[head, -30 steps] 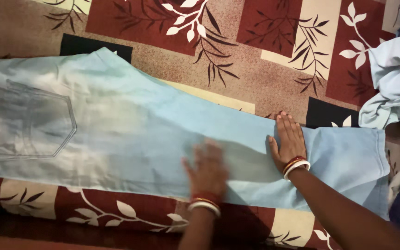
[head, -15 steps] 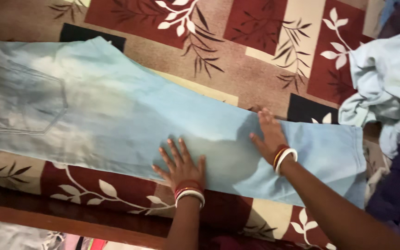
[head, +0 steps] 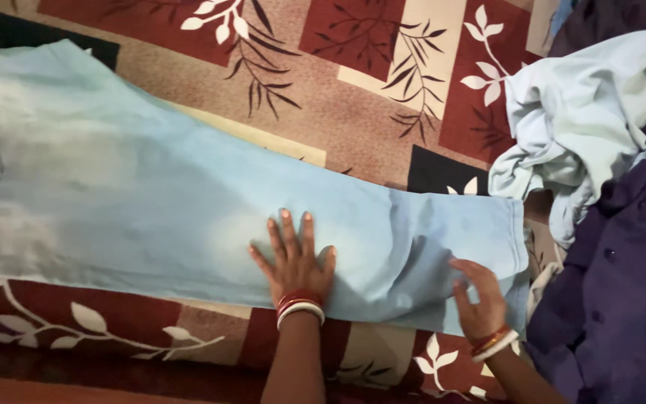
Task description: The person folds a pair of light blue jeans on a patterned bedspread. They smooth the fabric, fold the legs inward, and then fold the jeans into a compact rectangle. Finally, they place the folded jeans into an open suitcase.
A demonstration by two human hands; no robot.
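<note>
A: What's biggest here?
B: The bedspread [head: 383,112], patterned red, with pale jeans [head: 151,217] lying flat across it.
A: And on the right?
B: A purple garment [head: 622,284] and a crumpled light cloth [head: 577,127] just beside the hem.
A: The hands?
B: Left hand [head: 294,262] flat on the leg, fingers spread. Right hand [head: 480,299] near the hem, fingers loosely curled, touching the fabric, nothing pinched

Single head-worn view, looking steeply down, close over a patterned bedspread [head: 353,120]; near edge at frame bottom, far side at top; no second view.
</note>
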